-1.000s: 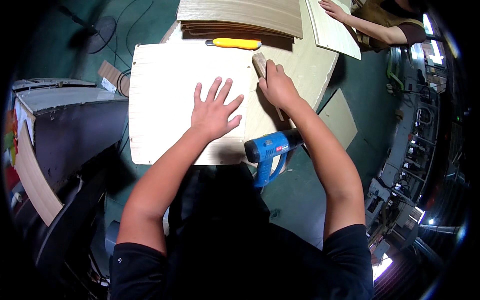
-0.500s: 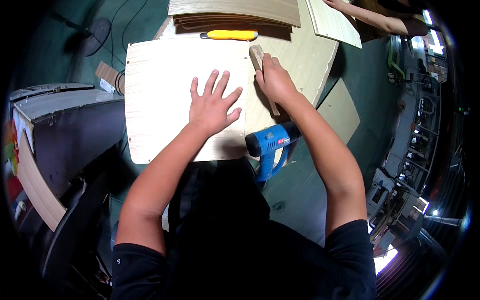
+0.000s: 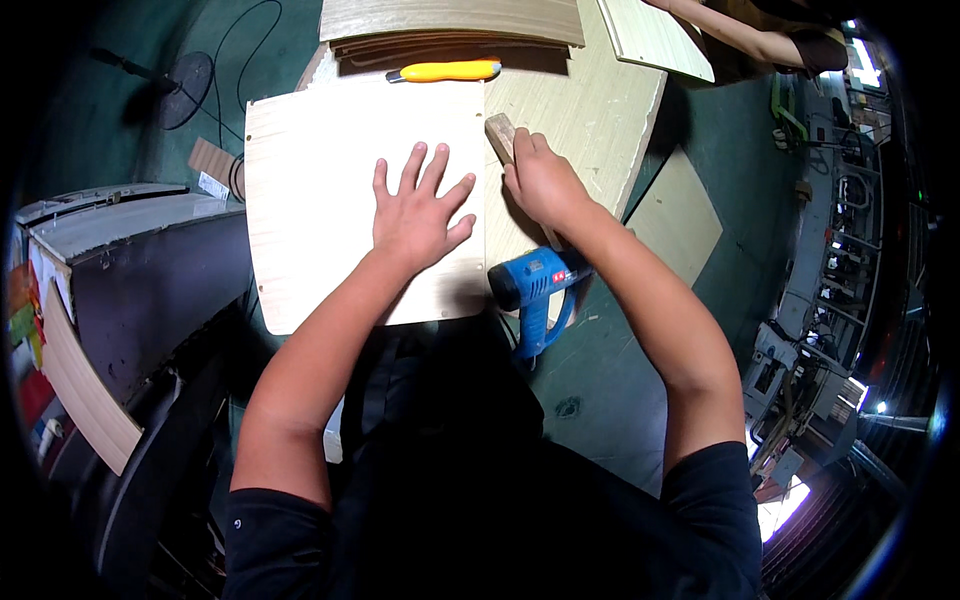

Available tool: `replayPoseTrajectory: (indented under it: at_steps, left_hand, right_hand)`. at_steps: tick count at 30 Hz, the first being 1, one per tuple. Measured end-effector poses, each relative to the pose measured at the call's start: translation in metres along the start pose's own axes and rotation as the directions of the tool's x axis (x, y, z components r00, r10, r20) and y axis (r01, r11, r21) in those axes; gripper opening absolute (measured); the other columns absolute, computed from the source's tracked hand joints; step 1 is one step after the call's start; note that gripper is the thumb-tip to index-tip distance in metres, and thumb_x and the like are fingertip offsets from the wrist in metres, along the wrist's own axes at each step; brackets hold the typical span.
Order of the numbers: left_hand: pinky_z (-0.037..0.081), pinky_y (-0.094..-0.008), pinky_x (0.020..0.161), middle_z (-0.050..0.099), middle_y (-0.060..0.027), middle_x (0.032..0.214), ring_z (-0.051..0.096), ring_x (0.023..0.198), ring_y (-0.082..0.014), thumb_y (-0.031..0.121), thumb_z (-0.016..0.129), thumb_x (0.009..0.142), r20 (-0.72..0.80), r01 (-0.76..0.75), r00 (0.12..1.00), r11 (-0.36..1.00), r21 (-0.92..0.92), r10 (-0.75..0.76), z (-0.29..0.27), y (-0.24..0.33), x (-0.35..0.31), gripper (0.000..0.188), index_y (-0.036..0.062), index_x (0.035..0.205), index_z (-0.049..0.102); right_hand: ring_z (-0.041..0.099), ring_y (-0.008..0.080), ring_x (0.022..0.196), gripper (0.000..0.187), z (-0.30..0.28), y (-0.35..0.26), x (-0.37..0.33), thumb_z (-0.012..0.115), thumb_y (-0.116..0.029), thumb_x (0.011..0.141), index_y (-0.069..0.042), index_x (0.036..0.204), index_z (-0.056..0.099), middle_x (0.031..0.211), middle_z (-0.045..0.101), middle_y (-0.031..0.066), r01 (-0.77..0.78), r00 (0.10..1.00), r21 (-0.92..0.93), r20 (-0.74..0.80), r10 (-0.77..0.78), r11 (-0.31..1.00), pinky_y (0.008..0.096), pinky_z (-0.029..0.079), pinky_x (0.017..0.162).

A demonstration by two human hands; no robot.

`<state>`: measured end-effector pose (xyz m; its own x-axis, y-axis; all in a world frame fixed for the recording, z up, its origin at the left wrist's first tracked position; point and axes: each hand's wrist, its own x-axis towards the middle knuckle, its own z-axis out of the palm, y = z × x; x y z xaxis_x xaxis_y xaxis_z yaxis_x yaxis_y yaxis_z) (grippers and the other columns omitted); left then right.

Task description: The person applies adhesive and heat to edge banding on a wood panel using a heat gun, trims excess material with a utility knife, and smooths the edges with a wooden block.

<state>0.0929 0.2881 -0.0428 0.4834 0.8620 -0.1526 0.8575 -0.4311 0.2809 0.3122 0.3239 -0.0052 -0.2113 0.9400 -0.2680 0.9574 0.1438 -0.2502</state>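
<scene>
Green floor lies all around a pale wooden bench [image 3: 590, 110]. On it, the left hand [image 3: 418, 212] presses flat, fingers spread wide, on a thin light wood panel [image 3: 330, 190]. The right hand [image 3: 540, 183] grips a small wooden block [image 3: 499, 135] just beside the panel's right edge. A blue power tool [image 3: 535, 290] sits near the right wrist. A yellow utility knife [image 3: 445, 72] lies farther up, by stacked boards [image 3: 450, 20].
</scene>
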Motion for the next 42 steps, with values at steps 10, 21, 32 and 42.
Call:
replayPoseTrajectory:
  at_steps: [10,21,32,42]
  left_hand:
    - [0.010,-0.0709,0.121,0.032,-0.0101,0.167,0.022,0.157,-0.0329,0.056,0.058,0.094,-0.030,-0.022,0.999,0.999,-0.024,0.022,0.000,-0.001,-0.002,0.055,0.0381,0.146,0.056]
    - [0.012,-0.0717,0.120,0.031,-0.0104,0.168,0.021,0.157,-0.0337,0.056,0.058,0.094,-0.036,-0.012,0.999,1.000,-0.023,0.011,0.000,0.001,0.000,0.055,0.0374,0.146,0.056]
    - [0.012,-0.0718,0.120,0.032,-0.0103,0.167,0.023,0.157,-0.0328,0.056,0.059,0.094,-0.067,-0.020,0.998,0.999,-0.033,0.018,0.003,0.000,-0.002,0.054,0.0375,0.145,0.058]
    - [0.013,-0.0712,0.120,0.032,-0.0099,0.167,0.022,0.157,-0.0324,0.055,0.059,0.094,-0.040,-0.008,0.999,1.000,-0.010,0.007,-0.001,0.002,-0.002,0.055,0.0383,0.146,0.055]
  right_hand:
    - [0.067,0.0490,0.094,0.037,-0.006,0.005,0.052,0.058,-0.018,0.097,0.008,0.121,0.050,0.111,0.062,0.0315,-0.073,0.993,0.037,-0.089,0.076,0.997,0.0523,0.057,0.085]
    - [0.070,0.0463,0.088,0.035,-0.013,-0.012,-0.012,0.059,-0.015,0.092,0.009,0.116,0.052,0.107,0.063,0.0317,-0.026,0.993,0.000,0.113,0.026,1.000,0.0494,0.059,0.082]
    - [0.069,0.0454,0.097,0.037,-0.018,-0.017,-0.025,0.059,-0.015,0.093,0.011,0.118,0.054,0.108,0.064,0.0321,-0.008,0.992,0.036,0.124,0.003,0.999,0.0489,0.057,0.088]
    - [0.070,0.0462,0.092,0.035,-0.014,-0.016,-0.033,0.059,-0.015,0.092,0.011,0.116,0.055,0.107,0.064,0.0323,0.009,0.989,0.035,0.145,-0.014,0.999,0.0493,0.058,0.085]
